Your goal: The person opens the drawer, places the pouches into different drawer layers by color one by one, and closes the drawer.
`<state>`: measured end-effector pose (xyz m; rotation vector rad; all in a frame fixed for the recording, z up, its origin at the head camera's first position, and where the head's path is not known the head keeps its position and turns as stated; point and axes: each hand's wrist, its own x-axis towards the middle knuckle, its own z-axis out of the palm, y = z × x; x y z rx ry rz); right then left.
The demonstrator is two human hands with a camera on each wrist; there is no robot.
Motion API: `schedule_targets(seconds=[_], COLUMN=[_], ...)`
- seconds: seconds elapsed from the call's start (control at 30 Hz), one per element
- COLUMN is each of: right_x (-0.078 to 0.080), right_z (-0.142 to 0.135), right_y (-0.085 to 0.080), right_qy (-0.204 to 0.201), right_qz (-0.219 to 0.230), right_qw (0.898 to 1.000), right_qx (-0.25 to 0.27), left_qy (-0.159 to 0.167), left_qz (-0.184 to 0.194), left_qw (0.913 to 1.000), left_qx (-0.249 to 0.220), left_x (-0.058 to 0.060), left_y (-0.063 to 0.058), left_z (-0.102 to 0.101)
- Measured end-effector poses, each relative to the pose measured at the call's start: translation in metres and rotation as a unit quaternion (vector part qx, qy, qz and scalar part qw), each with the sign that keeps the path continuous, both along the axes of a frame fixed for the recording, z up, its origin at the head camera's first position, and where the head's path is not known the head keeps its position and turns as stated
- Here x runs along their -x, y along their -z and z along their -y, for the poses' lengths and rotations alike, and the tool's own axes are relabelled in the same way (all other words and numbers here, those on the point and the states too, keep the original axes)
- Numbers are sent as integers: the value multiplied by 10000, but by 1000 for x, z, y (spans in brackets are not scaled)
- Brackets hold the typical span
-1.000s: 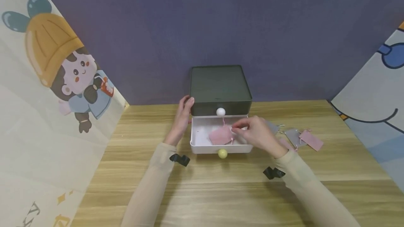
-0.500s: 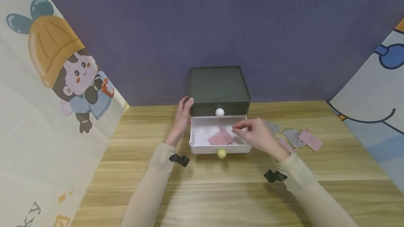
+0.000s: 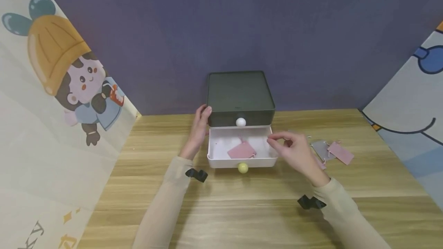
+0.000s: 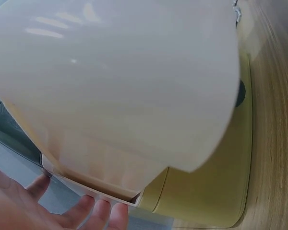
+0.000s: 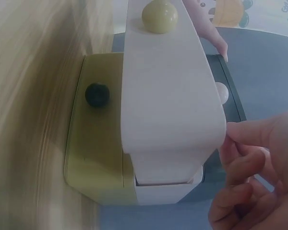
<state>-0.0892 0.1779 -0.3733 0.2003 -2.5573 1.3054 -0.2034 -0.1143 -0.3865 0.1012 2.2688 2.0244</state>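
Observation:
A small drawer cabinet (image 3: 240,91) has a dark green top tier, and its white middle drawer (image 3: 242,163) with a yellow knob is pulled out. Inside lies a pink drawstring pouch (image 3: 241,150). My left hand (image 3: 198,130) rests along the cabinet's left side, thumb at the front corner of the green tier; the left wrist view has its fingertips (image 4: 102,211) against the white casing's edge. At the drawer's right wall is my right hand (image 3: 294,153), thumb and index finger close together with nothing visible between them. Its other fingers (image 5: 249,167) are loosely curled beside the drawer.
Right of the cabinet, a grey pouch (image 3: 322,150) and a pink pouch (image 3: 340,153) overlap on the wooden table (image 3: 242,210), with another pink pouch (image 3: 321,163) partly behind my hand. Under the white drawer is a yellow-green drawer (image 5: 96,143) with a dark knob.
My right hand has let go of the pink pouch's string, which now lies in the drawer, and has drawn back to the right. My left hand stays in place.

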Motion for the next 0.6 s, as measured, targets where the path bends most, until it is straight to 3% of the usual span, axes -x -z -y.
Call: schedule_targets(seconds=[0.27,0.6], right_x=[-8,-19], right_z=[-13,-33], right_y=[8,29], right_qy=[179,462], right_qz=[-351,-205], right_qw=[9991,9987], right_qx=[148,-76], left_qy=[-10,-27], left_qz=[-10,-39], left_qw=[10000,10000], left_qx=[-19,-24], left_x=[2,-1], left_y=[1,-1], left_z=[-2,-3])
